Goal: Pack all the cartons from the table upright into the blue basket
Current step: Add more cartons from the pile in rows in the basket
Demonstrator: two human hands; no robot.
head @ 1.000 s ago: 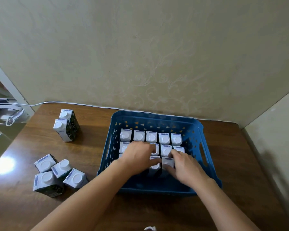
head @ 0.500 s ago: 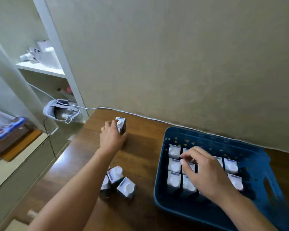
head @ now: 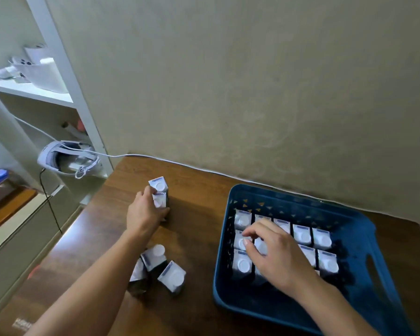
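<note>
Upright cartons (head: pixel 301 235) in basket (head: pixel 364 294)

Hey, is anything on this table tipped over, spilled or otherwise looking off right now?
No spill or damage shows. The cluster of cartons near the table's front left leans at mixed angles, not upright. The two cartons the left hand grips stand straight, like the rows in the blue basket.

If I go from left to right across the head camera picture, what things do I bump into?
White headset → left hand gripping the two far cartons → clump of loose cartons → right hand over the packed cartons → blue basket handle side.
</note>
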